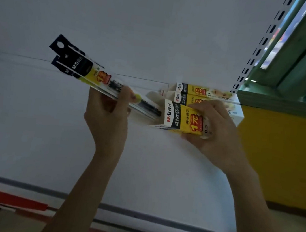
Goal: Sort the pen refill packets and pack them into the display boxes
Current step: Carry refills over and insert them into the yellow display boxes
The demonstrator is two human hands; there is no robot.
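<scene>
My left hand (108,115) grips a stack of pen refill packets (89,71) with black and yellow header cards, held slanting up to the left. Their lower ends reach into the open end of a yellow and white display box (182,118). My right hand (216,130) is wrapped around that box from the right and holds it just above the white shelf (34,122). Two more display boxes (198,94) of the same kind lie behind it against the shelf's back wall.
A white back panel (139,20) rises behind the shelf, with a slotted upright (259,45) at its right end. A green wooden frame (295,64) and a yellow panel (280,157) stand to the right. The shelf's front edge (138,214) runs below my forearms.
</scene>
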